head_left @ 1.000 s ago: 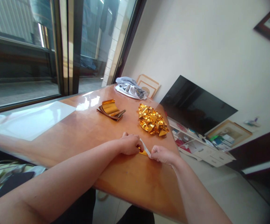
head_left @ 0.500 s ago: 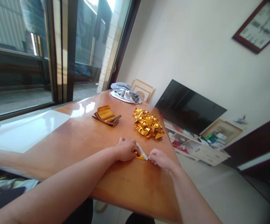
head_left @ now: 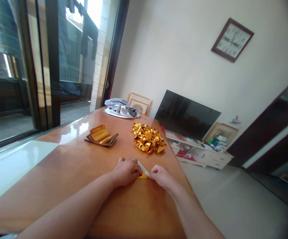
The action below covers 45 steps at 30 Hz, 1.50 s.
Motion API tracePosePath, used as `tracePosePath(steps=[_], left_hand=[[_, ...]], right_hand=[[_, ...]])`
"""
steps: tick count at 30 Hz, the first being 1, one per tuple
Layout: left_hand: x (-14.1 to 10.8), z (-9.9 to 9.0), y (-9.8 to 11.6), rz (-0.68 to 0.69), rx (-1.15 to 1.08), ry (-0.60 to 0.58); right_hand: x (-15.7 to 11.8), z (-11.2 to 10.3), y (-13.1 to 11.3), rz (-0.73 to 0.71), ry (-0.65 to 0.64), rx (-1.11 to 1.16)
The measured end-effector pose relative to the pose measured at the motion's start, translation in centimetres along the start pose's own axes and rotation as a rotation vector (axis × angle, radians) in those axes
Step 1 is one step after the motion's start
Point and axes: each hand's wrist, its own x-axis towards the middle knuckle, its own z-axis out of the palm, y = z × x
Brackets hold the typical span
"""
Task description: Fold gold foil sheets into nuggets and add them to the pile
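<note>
On a glossy wooden table (head_left: 134,212), a folded gold-and-white sheet (head_left: 143,176) is lying between a person's two bare hands: the right hand (head_left: 161,177) is pinching its corner between the fingertips, while the left hand (head_left: 126,172) is resting on it with curled fingers — whether gripping or merely pressing, one cannot tell. Beyond them, a heap of folded gold foil pieces (head_left: 148,137) is glinting, with a stack of curling gold sheets (head_left: 100,135) lying to its left. A bundle of pale cloth (head_left: 121,109) is sitting at the table's far end.
</note>
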Motion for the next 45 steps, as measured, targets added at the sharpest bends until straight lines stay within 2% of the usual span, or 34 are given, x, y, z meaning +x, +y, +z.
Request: tracePosePath(steps=[17, 26, 31, 36, 40, 45], left_hand=[[0.1, 0.0, 0.0, 0.018, 0.030, 0.020], [0.4, 0.9, -0.6, -0.092, -0.048, 0.144], [0.3, 0.9, -0.7, -0.147, -0.061, 0.164], [0.3, 0.9, -0.8, -0.134, -0.091, 0.168], [0.7, 1.3, -1.3, -0.108, -0.237, 0.236], [1.6, 1.1, -1.5, -0.190, -0.654, 0.412]], right_hand=[[0.3, 0.8, -0.8, 0.016, 0.047, 0.036], [1.4, 1.6, -0.8, -0.003, 0.069, 0.107], [2.2, 2.0, -0.5, -0.020, 0.059, 0.166], [1.9, 1.7, -0.6, -0.068, 0.046, 0.230], [1.2, 1.1, -1.2, -0.121, 0.026, 0.300], [0.6, 0.2, -2.3, -0.181, 0.021, 0.390]])
